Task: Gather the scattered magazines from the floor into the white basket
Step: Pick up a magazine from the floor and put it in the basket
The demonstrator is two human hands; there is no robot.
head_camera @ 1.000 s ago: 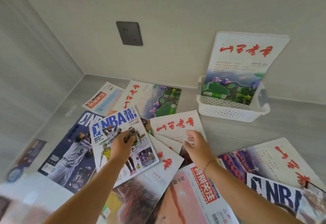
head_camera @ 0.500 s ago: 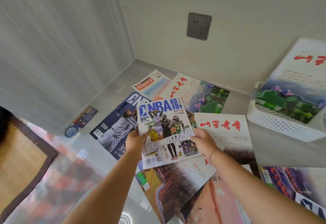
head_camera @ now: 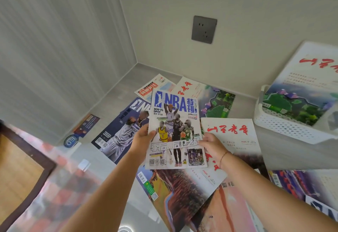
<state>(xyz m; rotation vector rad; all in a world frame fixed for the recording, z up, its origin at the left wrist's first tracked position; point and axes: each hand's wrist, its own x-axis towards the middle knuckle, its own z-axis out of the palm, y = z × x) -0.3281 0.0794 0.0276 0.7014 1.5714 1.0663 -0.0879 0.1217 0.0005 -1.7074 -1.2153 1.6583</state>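
Holding the NBA magazine [head_camera: 175,131] by both long edges, left hand [head_camera: 141,141] and right hand [head_camera: 213,145] pinching it; white basket [head_camera: 285,129] lies right, nearer the right hand.

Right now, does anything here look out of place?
Yes. Glossy magazines lie overlapping at crooked angles on the grey floor, and the large white magazine with red script leans tilted in the white perforated plastic basket, sticking far above its rim. The left hand and right hand hold a white NBA magazine.
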